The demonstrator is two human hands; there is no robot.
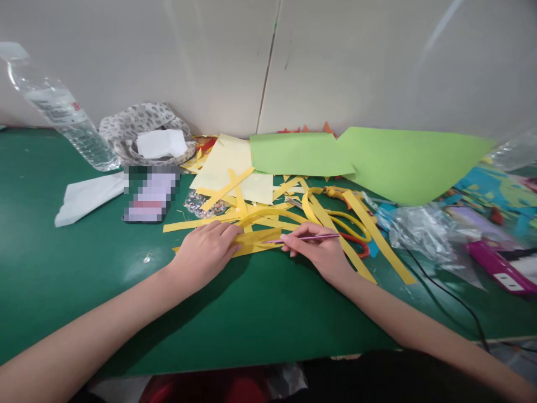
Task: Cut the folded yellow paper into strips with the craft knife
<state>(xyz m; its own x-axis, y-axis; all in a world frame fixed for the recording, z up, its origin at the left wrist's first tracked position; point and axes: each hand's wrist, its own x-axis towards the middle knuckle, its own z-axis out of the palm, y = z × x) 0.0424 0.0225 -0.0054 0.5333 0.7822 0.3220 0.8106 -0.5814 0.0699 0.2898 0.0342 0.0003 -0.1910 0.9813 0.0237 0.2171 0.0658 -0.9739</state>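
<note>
My left hand rests at the middle of the table with its fingers bent over a wide yellow paper strip, holding it down. My right hand pinches a thin pinkish-purple tool with a pointed tip, much like a pen. Its tip lies on or just over the strip, between the two hands; contact cannot be made out. Behind the hands, narrow yellow paper strips lie crossed and curled in a heap. Yellow-handled scissors lie partly under strips beyond my right hand.
Green paper sheets and a cream sheet lie by the wall. At left are a water bottle, a phone and a spotted cloth. Clear plastic, a magenta device and a black cable are at right.
</note>
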